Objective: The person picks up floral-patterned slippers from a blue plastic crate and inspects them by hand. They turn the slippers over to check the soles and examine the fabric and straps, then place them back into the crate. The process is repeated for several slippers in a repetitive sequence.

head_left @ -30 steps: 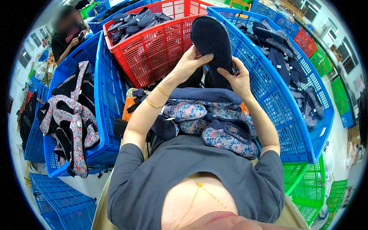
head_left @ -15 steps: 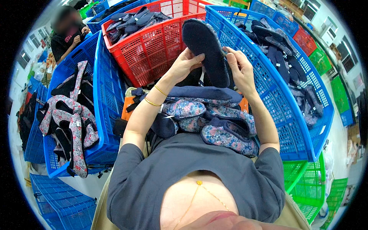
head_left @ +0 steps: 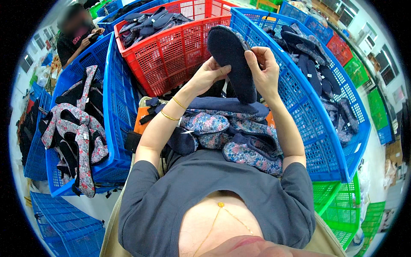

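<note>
A slipper [head_left: 233, 64] is held up before me, its dark navy sole facing me and a floral edge showing along its upper right rim. My left hand [head_left: 209, 76] grips its left side, thumb against the sole. On the other side, my right hand [head_left: 263, 70] pinches the right edge, thumb on the sole; its fingers are partly hidden behind. In my lap lies a pile of blue floral slippers [head_left: 252, 152] with navy linings. A navy sole [head_left: 222, 103] lies across the top of that pile, just below the held slipper.
Left stands a blue crate [head_left: 109, 111] heaped with grey-and-red floral slippers [head_left: 79, 124]. A red crate [head_left: 171, 55] with more slippers is ahead, and a large blue crate [head_left: 295, 98] rises at right. Green crates [head_left: 338, 210] stand lower right. A person [head_left: 75, 38] works at far left.
My right hand has shifted left and up along the slipper's edge, its thumb now on the sole. The slipper has moved slightly right and down. My left hand keeps its grip.
</note>
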A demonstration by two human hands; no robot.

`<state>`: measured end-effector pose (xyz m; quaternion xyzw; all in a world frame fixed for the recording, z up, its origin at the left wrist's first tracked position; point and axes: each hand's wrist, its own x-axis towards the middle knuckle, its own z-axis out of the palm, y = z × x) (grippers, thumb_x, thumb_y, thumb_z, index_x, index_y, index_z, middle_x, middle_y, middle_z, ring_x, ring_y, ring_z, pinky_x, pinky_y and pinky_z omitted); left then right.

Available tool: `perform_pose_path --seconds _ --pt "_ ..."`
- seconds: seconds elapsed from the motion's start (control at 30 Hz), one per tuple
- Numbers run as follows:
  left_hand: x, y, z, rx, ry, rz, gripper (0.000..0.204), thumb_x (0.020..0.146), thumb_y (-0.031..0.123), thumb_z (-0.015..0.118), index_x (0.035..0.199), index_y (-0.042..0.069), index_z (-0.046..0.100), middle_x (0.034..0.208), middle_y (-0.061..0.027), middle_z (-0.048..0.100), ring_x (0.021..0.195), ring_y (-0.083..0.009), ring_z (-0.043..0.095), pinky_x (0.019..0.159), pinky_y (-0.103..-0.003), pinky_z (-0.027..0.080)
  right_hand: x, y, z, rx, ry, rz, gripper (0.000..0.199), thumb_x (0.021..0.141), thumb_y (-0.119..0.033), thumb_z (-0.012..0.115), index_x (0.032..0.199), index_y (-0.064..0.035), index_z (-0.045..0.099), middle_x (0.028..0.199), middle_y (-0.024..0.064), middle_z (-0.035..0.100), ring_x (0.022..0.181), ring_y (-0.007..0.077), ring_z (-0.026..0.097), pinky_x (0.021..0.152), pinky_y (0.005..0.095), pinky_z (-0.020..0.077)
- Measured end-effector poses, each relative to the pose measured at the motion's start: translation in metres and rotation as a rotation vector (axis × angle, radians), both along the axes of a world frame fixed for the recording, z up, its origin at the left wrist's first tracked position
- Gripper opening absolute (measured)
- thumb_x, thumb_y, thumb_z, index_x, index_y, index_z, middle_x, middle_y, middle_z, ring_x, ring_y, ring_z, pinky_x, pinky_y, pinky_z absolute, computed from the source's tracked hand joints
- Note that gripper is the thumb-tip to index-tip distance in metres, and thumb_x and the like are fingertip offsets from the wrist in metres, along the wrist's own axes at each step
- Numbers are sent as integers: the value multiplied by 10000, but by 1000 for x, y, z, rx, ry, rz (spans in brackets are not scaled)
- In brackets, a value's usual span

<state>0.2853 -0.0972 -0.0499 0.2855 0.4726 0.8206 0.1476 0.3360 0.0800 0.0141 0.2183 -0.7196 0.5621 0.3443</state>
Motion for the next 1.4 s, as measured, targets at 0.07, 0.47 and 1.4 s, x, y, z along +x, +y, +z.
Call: perform_pose_path --seconds 0.07,0.47,1.4 --pt "1 1 2 6 21 -15 397 920 134 657 1276 78 491 1169 -39 598 1031 -140 596 878 -315 522 -4 6 -3 -12 -20 27 217 927 -211 669 954 -1 620 814 15 646 710 48 566 625 205 458" --pt "-3 -11 31 -384 700 924 295 820 164 741 1072 43 646 1024 -108 662 936 -230 617 837 -351 493 9 56 -4 -378 -282 199 244 976 -287 591 1005 -46 573 696 -63 485 504 -10 355 441 156 239" --pt "39 -28 31 -815 1347 1130 474 660 59 763 1115 119 645 1043 -52 626 1003 -260 581 888 -388 456 26 35 -8 204 -141 -184 276 891 -261 703 916 2 620 746 70 646 664 107 585 619 265 475"
